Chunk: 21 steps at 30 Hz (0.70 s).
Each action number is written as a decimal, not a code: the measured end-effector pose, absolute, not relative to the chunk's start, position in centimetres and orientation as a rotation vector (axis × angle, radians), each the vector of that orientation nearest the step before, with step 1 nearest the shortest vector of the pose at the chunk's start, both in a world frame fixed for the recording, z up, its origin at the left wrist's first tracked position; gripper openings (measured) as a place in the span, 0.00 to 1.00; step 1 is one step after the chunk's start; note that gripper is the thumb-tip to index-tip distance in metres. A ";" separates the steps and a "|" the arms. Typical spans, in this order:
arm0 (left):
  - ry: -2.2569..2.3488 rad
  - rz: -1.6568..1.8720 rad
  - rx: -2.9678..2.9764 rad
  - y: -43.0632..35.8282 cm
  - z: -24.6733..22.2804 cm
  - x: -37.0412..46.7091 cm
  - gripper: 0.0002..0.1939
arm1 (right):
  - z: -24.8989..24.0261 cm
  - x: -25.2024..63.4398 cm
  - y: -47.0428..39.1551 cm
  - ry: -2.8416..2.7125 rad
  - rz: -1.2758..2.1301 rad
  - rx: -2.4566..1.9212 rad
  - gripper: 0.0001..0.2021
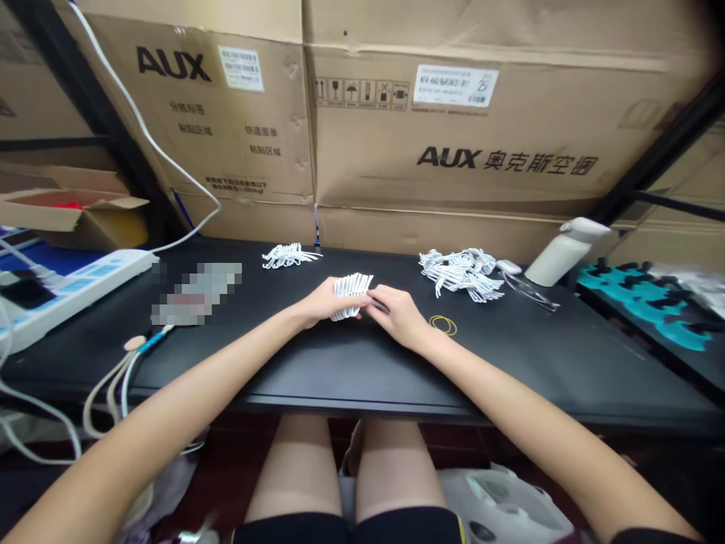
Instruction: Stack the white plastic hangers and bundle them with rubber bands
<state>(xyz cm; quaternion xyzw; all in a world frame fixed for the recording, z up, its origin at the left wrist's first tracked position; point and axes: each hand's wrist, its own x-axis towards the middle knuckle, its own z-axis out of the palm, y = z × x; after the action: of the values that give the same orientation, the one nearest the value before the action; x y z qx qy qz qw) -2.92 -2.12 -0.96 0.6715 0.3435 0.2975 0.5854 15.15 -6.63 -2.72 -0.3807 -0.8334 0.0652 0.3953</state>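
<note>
Near the middle of the black table, my left hand (pixel 328 302) is closed round a bundle of white strips (pixel 352 285), its thumb across them. My right hand (pixel 399 313) meets it from the right, fingers pinched together at the bundle's right edge; whether they grip a strip is too small to tell. Beyond my left hand lies a small pile of white strips (pixel 288 255). A larger, tangled pile of white strips (pixel 461 273) sits behind and to the right of my right hand. Yellow rubber bands (pixel 442 326) lie just right of my right wrist.
A white bottle (pixel 560 253) leans at the back right, near glasses (pixel 529 291) and a rack of teal parts (pixel 646 306). On the left are a power strip (pixel 84 291), cables and a blurred-out flat object (pixel 198 295). Large cardboard boxes (pixel 453 181) stand behind the table (pixel 340 374).
</note>
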 end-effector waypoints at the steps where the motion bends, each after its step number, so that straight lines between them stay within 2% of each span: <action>1: 0.787 0.691 1.524 -2.2 -0.9 -2.9 0.17 | -2.6 15.1 -6.7 -2.065 0.201 -0.958 0.09; 4: 0.788 0.705 1.401 -2.2 -0.8 -2.8 0.19 | -2.4 14.9 -6.8 -1.894 0.343 -0.970 0.09; 10: 0.858 0.694 1.137 -1.5 -0.8 -2.9 0.21 | -2.7 14.8 -6.8 -1.618 0.739 -0.979 0.15; 21: 0.797 0.645 1.027 -1.4 -0.6 -3.0 0.17 | -2.6 14.8 -6.1 -1.440 0.998 -0.969 0.18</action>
<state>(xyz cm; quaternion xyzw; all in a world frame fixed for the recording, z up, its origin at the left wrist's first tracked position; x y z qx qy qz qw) -2.97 -1.38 -0.57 0.4696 0.3646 0.2950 0.7480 14.79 -6.08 -2.62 -0.4076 -0.6057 0.4196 0.5394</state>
